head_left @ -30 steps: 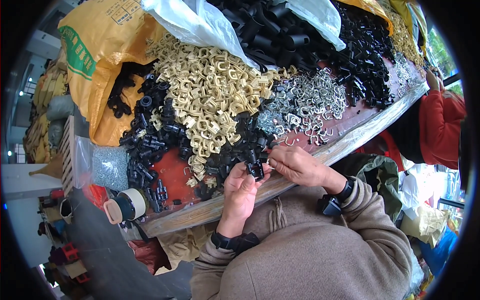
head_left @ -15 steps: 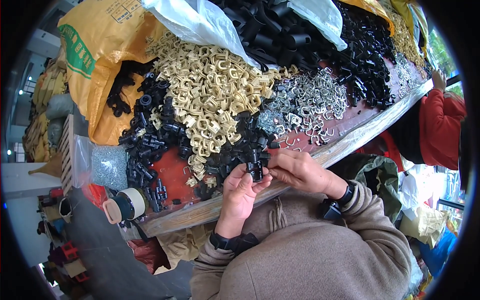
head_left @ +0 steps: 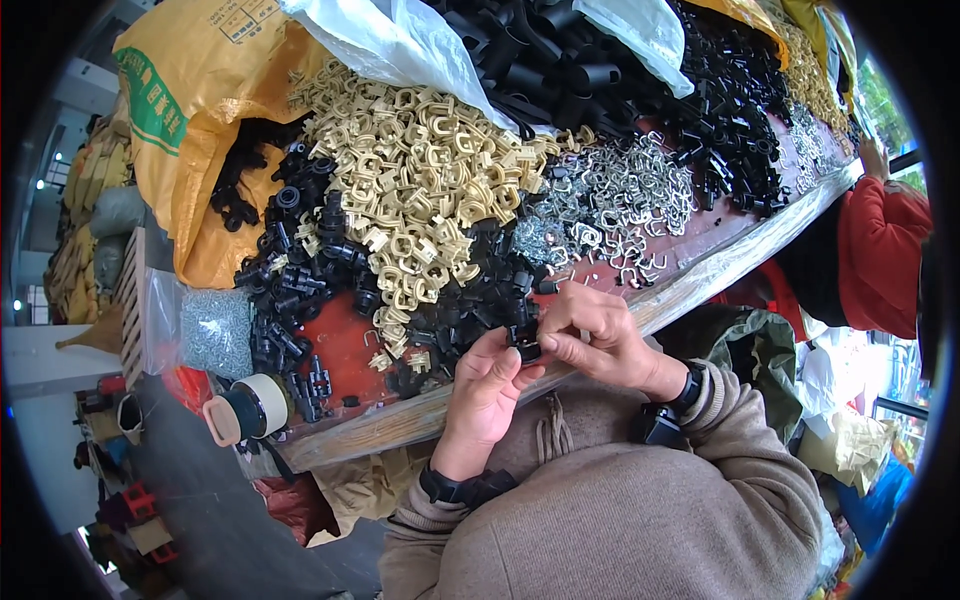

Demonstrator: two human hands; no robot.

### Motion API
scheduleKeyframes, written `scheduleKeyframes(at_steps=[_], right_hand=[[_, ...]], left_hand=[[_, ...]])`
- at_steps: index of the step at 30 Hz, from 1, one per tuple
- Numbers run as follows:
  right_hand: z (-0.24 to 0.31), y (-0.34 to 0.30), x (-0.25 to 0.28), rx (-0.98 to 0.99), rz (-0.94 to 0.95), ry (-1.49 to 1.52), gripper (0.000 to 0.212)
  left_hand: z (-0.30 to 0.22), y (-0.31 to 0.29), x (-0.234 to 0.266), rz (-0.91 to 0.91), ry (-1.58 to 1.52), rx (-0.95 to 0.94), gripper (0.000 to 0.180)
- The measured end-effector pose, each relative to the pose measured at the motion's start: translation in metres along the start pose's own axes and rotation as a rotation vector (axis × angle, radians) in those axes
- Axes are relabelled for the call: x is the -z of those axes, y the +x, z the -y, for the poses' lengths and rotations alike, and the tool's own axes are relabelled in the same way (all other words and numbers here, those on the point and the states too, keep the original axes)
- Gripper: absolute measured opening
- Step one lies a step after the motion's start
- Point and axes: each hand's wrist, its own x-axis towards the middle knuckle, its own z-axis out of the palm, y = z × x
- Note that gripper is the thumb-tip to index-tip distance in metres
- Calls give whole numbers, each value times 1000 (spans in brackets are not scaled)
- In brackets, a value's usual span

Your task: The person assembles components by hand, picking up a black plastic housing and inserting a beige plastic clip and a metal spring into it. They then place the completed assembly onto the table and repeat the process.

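Left hand [head_left: 487, 385] and right hand [head_left: 598, 335] both pinching one small black plastic part [head_left: 527, 347] over the desk's [head_left: 700, 285] near edge; best held square, pressed evenly, fingertips clear.

The red wooden surface [head_left: 345, 365] bears heaps of beige plastic clips [head_left: 420, 190], black plastic fittings [head_left: 300, 280] and silvery metal clips [head_left: 620, 200].

black part [head_left: 527, 347] mostly hidden by fingers
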Motion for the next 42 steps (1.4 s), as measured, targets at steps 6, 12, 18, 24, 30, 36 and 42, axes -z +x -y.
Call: scheduleKeyframes(at_steps=[6,12,18,24,30,36,42], right_hand=[[1,-2,-2,94,-41,-64,6],[0,-4,4,121,41,-177,9],[4,0,10,133,108,-270,11],[-6,-4,8,-305,93,226,14],[-14,-10,0,-410,95,392,21],[-8,18,-1,-118,199,251,18],[-16,50,-21,69,173,-503,14]], left_hand=[[-1,1,0,14,41,25,33],[-3,1,-3,-16,105,69,32],[-5,2,-4,-39,144,104,31],[-9,7,-6,-29,152,142,31],[-11,3,-3,11,163,117,32],[-23,-15,9,-112,138,-36,30],[-26,-22,16,-197,108,-165,28]])
